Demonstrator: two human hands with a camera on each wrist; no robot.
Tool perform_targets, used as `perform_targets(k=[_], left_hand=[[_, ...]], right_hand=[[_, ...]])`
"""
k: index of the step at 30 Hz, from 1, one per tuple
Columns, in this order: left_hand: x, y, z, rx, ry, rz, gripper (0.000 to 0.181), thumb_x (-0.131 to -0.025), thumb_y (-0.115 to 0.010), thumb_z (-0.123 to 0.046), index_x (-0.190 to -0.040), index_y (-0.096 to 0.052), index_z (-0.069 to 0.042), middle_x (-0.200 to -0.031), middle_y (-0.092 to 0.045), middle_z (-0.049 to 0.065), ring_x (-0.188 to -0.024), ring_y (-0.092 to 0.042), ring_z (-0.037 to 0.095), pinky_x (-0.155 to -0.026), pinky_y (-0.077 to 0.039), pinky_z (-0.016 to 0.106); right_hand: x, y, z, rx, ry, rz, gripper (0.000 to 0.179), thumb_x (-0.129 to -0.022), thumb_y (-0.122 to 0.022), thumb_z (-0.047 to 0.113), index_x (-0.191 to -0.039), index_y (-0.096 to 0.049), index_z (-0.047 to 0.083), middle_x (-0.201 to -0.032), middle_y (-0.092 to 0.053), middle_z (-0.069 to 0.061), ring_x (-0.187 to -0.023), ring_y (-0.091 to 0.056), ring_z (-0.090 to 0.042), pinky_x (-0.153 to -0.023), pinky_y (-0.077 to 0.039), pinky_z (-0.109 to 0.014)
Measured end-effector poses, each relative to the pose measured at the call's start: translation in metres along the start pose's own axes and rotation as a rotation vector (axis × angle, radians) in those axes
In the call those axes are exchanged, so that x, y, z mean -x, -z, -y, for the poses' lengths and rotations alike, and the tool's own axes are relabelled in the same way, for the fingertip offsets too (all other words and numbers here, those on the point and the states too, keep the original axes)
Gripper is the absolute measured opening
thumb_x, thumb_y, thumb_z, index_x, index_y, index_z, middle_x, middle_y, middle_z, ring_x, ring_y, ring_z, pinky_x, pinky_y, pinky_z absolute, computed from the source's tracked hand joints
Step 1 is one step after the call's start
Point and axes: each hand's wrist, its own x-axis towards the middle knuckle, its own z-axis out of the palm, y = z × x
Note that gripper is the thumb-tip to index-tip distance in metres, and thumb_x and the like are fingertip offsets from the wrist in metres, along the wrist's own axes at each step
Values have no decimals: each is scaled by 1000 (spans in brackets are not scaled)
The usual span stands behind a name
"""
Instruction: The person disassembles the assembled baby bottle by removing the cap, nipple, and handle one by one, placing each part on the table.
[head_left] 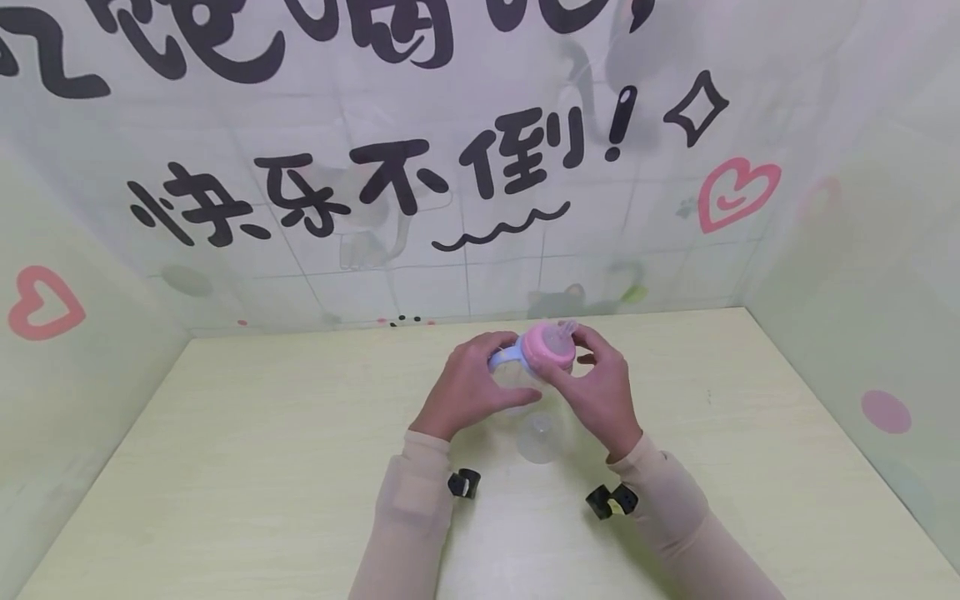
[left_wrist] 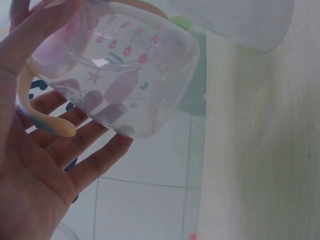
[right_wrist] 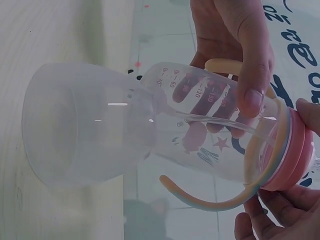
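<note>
A clear baby bottle [right_wrist: 200, 142] with printed markings and a straw inside is held tilted above the table. My left hand [head_left: 474, 379] grips its body, thumb on one side and fingers behind it. With thumb and fingers my right hand [head_left: 600, 396] holds the pink collar [right_wrist: 295, 152] below the clear nipple [head_left: 566, 327]. A two-armed handle ring [right_wrist: 215, 204], orange on one side and bluish on the other, circles the neck. Below the hands, a translucent bottle cap [head_left: 537, 442] stands on the table, apart from both.
The pale wood-look table [head_left: 225, 458] ends at a white printed back wall [head_left: 465, 275] just beyond the hands. Side walls [head_left: 885, 333] stand at left and right. A black clip [head_left: 465, 483] sits at each sleeve.
</note>
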Motion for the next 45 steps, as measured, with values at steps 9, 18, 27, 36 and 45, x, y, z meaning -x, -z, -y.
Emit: perform_targets(k=[9,18,27,36,45], left_hand=[[-2,0,2,74,-33,19,67,-68,-91,-34,-126,-65,-12,-119,-68,-4,-102,-62,12,-89,-52,32],[-1,2,0,141,-47,45,63,-69,-90,-30,-125,-66,-15,-116,-68,-6,-102,-64,18,-89,-52,34],[0,1,0,138,-49,53,63,-70,-90,-29,-125,-66,-15,-115,-68,-6,-101,-63,14,-88,-52,33],[0,2,-2,136,-42,55,62,-69,-90,-30,-125,-66,-15,-112,-68,-7,-97,-61,9,-86,-53,33],[-1,0,-1,53,-21,14,68,-67,-92,-36,-125,-66,-14,-118,-67,-5,-100,-62,13,-85,-53,33]], right_hand=[[-6,11,-4,-70,79,129,47,-84,-79,12,-129,-65,10,-129,-64,-3,-112,-57,-15,-88,-46,-35],[-9,19,-5,-161,114,239,54,-88,-71,2,-140,-54,1,-141,-56,-12,-129,-52,-23,-107,-39,-32],[-8,18,-4,-277,98,273,75,-87,-65,-7,-153,-30,0,-142,-52,-21,-125,-52,-17,-105,-38,-25],[-8,19,-5,-284,78,291,79,-89,-63,-6,-157,-24,6,-150,-44,-19,-132,-47,-28,-108,-36,-33],[-2,6,0,-37,15,2,78,-83,-80,20,-149,-42,8,-132,-58,-12,-121,-50,-25,-94,-39,-44]])
